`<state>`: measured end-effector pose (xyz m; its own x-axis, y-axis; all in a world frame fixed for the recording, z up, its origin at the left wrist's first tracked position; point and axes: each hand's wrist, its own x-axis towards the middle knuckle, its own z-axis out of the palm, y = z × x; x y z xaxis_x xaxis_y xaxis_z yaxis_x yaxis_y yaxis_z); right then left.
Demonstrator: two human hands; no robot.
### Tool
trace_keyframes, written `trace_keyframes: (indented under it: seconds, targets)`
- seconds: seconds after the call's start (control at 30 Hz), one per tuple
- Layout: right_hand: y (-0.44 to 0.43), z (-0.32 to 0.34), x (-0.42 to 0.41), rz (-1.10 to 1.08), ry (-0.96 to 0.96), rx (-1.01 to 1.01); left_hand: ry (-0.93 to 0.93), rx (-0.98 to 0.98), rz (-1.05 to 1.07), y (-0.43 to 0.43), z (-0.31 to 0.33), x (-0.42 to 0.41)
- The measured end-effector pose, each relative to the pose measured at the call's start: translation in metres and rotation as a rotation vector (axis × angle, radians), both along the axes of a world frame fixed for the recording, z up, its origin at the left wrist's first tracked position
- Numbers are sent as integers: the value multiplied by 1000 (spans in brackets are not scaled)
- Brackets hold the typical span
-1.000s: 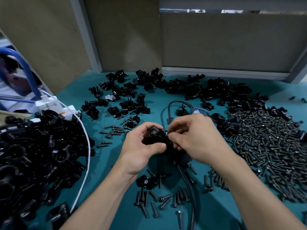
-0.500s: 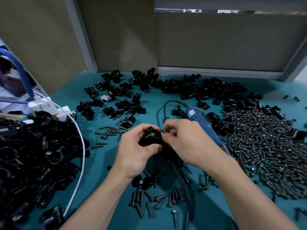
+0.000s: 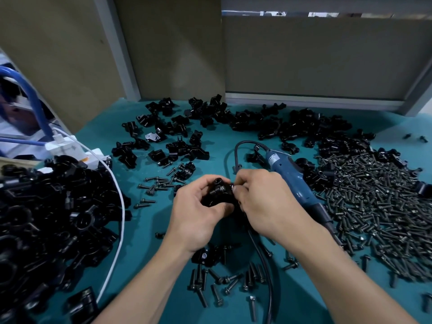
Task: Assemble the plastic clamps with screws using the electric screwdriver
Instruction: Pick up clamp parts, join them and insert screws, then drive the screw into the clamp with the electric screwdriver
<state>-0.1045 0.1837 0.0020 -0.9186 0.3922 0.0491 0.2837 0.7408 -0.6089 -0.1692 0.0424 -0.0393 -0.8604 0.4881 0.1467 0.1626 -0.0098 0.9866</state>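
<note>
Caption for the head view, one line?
Left hand holds a black clamp while right hand pinches a screw; electric screwdriver lies beside.

Assembly workbench (image 3: 145,235) (heaped screws (image 3: 374,206), black clamps (image 3: 268,122))

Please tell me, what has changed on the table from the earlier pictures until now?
Very little. The right hand drew slightly toward the person, so more of the blue electric screwdriver lying behind it shows. Nothing was taken up or let go: the left hand still grips the clamp, and the right hand still pinches a screw at its side. The heap of clamps and the heap of screws lie as before.
</note>
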Motion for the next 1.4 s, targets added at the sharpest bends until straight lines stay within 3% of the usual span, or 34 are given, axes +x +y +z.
trace_keyframes:
  seconds: [0.27,0.37,0.57,0.63,0.73,0.8,0.9,1.1,1.17,1.27,1.4]
  targets:
    - [17,12,7,138,-84,-33,-25,-2,-39,0,-2,-2]
    - [16,14,9,191,-74,67,-43,38,-89,0,-3,-3]
    - [9,11,9,162,-25,89,85,-3,-49,-3,-1,-2]
    - [13,13,9,63,-11,99,90,-24,6,-1,-3,-2]
    - [30,17,13,-285,79,400,30,-24,63,1,-6,-3]
    - [41,17,17,-423,-90,506,7,-14,69,2,-7,-3]
    - [47,9,17,-418,-338,441,-14,-33,58,3,-8,-1]
    - [59,1,16,-457,-381,373,-13,-64,113,1,-8,-2]
    - [68,3,19,-464,-312,282,-20,-50,152,0,-7,-4]
    - [86,18,22,-434,-79,-29,-6,-64,209,0,-7,-7]
    - [98,44,28,-423,340,-804,21,-134,236,1,-8,-6]
